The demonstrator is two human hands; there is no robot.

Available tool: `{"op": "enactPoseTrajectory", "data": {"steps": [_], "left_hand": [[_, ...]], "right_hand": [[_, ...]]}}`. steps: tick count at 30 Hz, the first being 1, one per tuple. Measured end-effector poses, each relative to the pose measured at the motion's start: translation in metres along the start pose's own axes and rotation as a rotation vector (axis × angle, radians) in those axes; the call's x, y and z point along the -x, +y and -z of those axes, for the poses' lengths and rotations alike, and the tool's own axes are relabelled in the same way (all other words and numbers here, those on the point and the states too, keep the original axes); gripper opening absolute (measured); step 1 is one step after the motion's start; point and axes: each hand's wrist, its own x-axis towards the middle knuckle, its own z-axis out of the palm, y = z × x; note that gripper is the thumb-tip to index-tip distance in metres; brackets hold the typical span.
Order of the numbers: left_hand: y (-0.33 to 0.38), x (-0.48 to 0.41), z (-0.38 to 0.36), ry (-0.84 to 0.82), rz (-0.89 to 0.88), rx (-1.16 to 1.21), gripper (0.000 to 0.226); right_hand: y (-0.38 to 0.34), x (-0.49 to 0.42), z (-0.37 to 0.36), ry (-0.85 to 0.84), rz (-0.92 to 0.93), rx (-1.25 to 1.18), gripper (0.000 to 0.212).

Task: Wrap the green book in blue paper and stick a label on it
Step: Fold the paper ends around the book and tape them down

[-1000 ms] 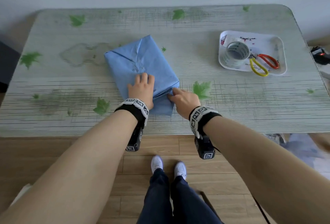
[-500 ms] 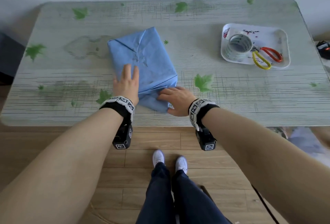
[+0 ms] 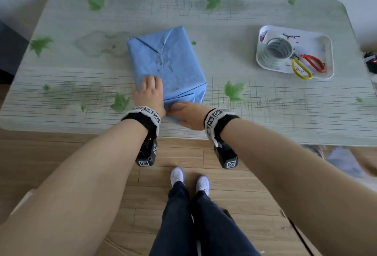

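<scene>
Your left hand (image 3: pixel 149 94) lies flat, palm down, fingers stretched out, on the near left corner of the blue paper (image 3: pixel 170 62), pressing not grasping. Paper covers the whole book; no green cover visible, so the book sits under your left palm and runs away from it toward the far side of the table (image 3: pixel 265 102). Your right hand (image 3: pixel 188 113) is just right of the left, almost touching it, fingers pointed left and laid on the loose paper flap at the near end of the parcel. Cannot tell whether those fingers pinch the flap or only press it; fingertips partly hidden under the left hand. Far end of the parcel shows folded diagonal creases, already tucked. Near end still has paper sticking out on the tabletop below your right hand. Both wrists carry black bands with printed markers. Well to the right of your right hand, and farther away, a white tray (image 3: pixel 326 51) holds 1 tape roll (image 3: pixel 278 51) and 1 pair of scissors (image 3: pixel 306 67) with a yellow and a red handle. No label visible on the parcel.
</scene>
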Motion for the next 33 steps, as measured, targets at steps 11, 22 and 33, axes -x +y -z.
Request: {"op": "enactPoseTrajectory", "data": {"steps": [11,22,33], "left_hand": [[-0.020,-0.039,0.000,0.032,-0.026,0.018,0.067],[-0.019,-0.062,0.020,-0.151,0.130,0.027,0.134],[-0.028,-0.067,0.004,-0.253,0.138,0.005,0.137]], "right_hand": [[0.045,0.011,0.026,-0.017,0.039,0.057,0.042],[0.035,-0.034,0.061,0.002,-0.205,-0.070,0.014],[0.053,-0.028,0.045,-0.103,-0.123,0.117,0.026]]}}
